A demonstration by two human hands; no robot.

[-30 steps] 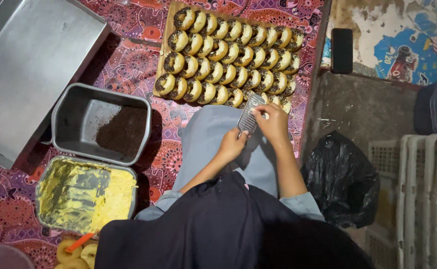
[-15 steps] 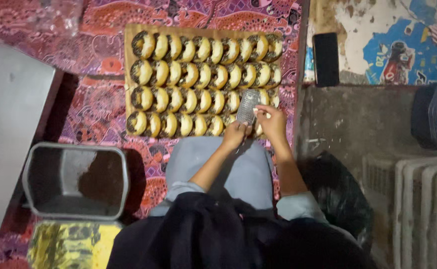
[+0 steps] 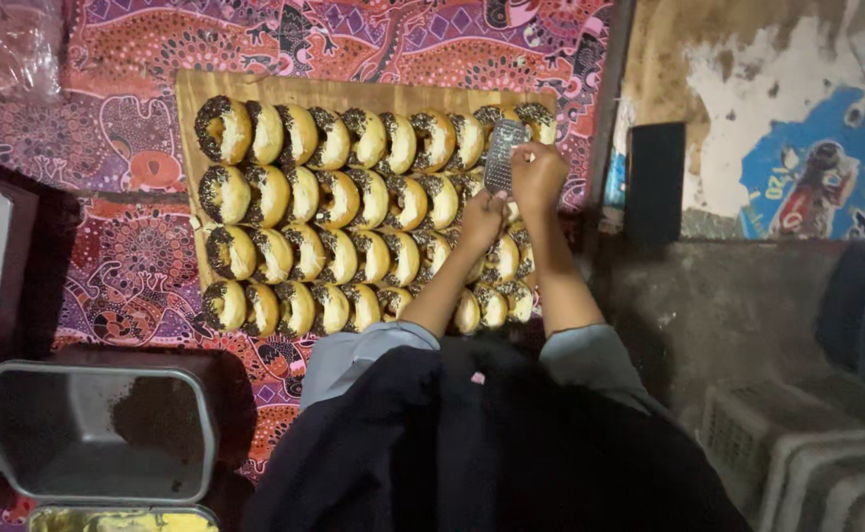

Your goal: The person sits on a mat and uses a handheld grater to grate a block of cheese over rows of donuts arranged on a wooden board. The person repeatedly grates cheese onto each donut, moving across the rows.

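1. I hold a small metal grater in my right hand, fingers closed around its top edge, over the far right end of the doughnut rows — just above the top-right ones.
2. My left hand is pinched narrow just under the grater; it seems to press something small against it, but the piece itself is hidden by my fingers, so I cannot tell what it is.
3. The doughnuts lie in four rows on a wooden board, each with a dark sprinkled edge. Whether any grated topping has landed on them I cannot make out — by my judgement the grating is near the right end, and how much of the rest is covered stays unclear.
4. My arms cover several doughnuts on the right of the lower rows.
5. Outward: a patterned purple cloth under the board, a metal tin with dark crumbs at lower left, and a yellow-filled tin cut off by the bottom edge.
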